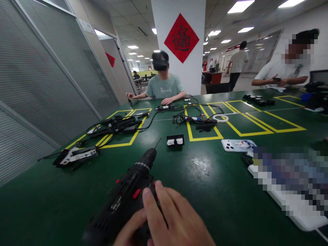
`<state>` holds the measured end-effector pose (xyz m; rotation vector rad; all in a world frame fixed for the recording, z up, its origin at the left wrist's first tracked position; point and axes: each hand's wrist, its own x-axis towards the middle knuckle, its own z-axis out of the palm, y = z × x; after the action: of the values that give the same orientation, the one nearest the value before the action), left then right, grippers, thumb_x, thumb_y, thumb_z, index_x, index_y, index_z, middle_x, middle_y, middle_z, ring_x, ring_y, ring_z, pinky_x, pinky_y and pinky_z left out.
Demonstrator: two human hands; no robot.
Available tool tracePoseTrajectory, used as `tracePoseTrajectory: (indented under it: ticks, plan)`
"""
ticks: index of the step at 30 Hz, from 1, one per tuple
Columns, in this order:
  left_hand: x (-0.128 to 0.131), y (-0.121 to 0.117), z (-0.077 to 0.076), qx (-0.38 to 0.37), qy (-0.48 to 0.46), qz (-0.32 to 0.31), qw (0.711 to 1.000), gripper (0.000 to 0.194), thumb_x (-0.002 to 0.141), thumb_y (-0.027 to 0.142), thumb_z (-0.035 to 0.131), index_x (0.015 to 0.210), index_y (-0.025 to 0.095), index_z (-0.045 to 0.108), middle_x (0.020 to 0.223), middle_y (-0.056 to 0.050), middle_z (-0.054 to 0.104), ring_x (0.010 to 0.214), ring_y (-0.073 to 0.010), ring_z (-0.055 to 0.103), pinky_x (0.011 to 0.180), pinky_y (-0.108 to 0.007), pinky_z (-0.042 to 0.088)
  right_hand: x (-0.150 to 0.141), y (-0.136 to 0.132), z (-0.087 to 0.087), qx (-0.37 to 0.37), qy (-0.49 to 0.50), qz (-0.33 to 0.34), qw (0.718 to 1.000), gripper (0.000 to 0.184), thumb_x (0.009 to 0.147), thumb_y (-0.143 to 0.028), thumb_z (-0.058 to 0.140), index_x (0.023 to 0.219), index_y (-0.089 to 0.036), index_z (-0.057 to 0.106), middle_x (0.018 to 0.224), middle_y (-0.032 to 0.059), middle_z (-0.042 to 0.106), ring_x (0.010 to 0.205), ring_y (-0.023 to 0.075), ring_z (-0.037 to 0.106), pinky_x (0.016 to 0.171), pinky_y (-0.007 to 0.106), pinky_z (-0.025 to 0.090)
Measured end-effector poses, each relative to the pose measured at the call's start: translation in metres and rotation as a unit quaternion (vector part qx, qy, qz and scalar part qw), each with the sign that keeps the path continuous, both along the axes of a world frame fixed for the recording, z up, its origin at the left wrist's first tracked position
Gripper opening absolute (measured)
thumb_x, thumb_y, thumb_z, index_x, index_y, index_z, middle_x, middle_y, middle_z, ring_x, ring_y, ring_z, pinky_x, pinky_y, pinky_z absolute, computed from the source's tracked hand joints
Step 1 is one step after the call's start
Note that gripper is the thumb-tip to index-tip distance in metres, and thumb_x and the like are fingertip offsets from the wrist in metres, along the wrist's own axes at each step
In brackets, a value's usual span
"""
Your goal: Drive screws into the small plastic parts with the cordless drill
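1. The drill (pixel 126 196) is showing a matt black body with pale lettering; two small red parts (pixel 136 193) are standing out on it, and its rear end is blurring.
2. White numbers are ringing the collar (pixel 142 165); ahead of it, the chuck (pixel 150 155) is carrying a thin, straight bit (pixel 158 142).
3. The drill is lying tilted across the near part of the green surface (pixel 220 194), its bit pointing forward and slightly right; whether it is touching the surface cannot be told.
4. The right hand (pixel 167 212) is gripping the drill, its fingers bending closely around the handle from the right and its thumb pressing from the left.
5. The wrist is falling below the lower edge.
6. A small black box (pixel 175 138) is sitting just beyond the bit's tip.
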<state>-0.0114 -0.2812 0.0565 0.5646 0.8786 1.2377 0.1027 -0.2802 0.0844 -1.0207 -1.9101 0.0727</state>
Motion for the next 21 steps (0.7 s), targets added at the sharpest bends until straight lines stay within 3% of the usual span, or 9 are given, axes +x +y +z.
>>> tracePoseTrajectory:
  ticks: [1,3,6,9,12,16,21]
  plan:
    - [-0.007,0.003,0.004,-0.007,-0.001,0.011,1.0,0.034,0.078,0.033,0.053,0.111,0.031,0.059,0.094,-0.004,0.066,0.086,-0.0245,0.064,0.08,-0.041,0.052,0.011,0.007,0.011,0.019,0.006,0.03,0.999,0.056,0.082,-0.02,0.045,0.137,-0.023,0.035,0.119,0.0154,0.059,0.104,0.0327,0.057,0.079,0.049,0.051]
    - [-0.024,0.014,0.014,0.016,0.013,0.044,0.999,0.037,0.076,0.024,0.055,0.113,0.027,0.057,0.086,-0.002,0.064,0.07,-0.0175,0.061,0.079,-0.039,0.051,0.038,0.035,0.032,-0.024,-0.005,0.083,0.996,0.052,0.081,-0.023,0.048,0.133,-0.018,0.04,0.119,0.0139,0.058,0.107,0.0288,0.054,0.088,0.046,0.048]
    - [-0.051,0.037,0.033,0.101,0.088,0.059,0.989,0.045,0.074,0.017,0.056,0.118,0.021,0.051,0.076,-0.002,0.058,0.06,-0.0138,0.055,0.071,-0.035,0.05,0.065,0.104,0.036,-0.068,0.025,0.022,0.997,0.043,0.084,-0.024,0.046,0.126,-0.016,0.047,0.11,0.0125,0.06,0.102,0.0248,0.056,0.09,0.045,0.045]
    - [-0.066,0.064,0.049,0.13,0.091,0.002,0.987,0.041,0.077,0.018,0.051,0.118,0.015,0.05,0.061,0.001,0.047,0.053,-0.012,0.049,0.059,-0.03,0.047,0.064,0.181,0.002,-0.121,0.037,0.002,0.992,0.041,0.081,-0.032,0.053,0.118,-0.014,0.054,0.109,0.0132,0.059,0.1,0.0249,0.056,0.091,0.043,0.044]
    - [-0.066,0.091,0.052,0.12,0.04,-0.04,0.991,0.038,0.077,0.019,0.048,0.115,0.012,0.051,0.058,0.003,0.04,0.047,-0.0099,0.043,0.055,-0.029,0.046,0.048,0.233,-0.04,-0.136,0.071,0.002,0.988,0.052,0.076,-0.039,0.059,0.121,-0.013,0.052,0.116,0.0139,0.055,0.11,0.025,0.051,0.097,0.04,0.038]
    - [-0.057,0.113,0.033,0.099,0.019,-0.037,0.994,0.035,0.075,0.016,0.048,0.109,0.012,0.052,0.06,0.003,0.041,0.049,-0.0093,0.043,0.061,-0.031,0.049,0.034,0.254,-0.073,-0.122,0.109,0.013,0.986,0.055,0.078,-0.046,0.056,0.122,-0.014,0.052,0.118,0.0137,0.053,0.113,0.0241,0.048,0.1,0.038,0.035]
    - [-0.056,0.107,0.007,0.096,0.0,-0.041,0.995,0.031,0.075,0.018,0.045,0.105,0.013,0.051,0.06,0.003,0.038,0.049,-0.0096,0.042,0.058,-0.03,0.046,0.034,0.253,-0.085,-0.109,0.088,0.041,0.989,0.055,0.077,-0.049,0.056,0.124,-0.02,0.052,0.123,0.0124,0.047,0.12,0.0251,0.042,0.102,0.04,0.032]
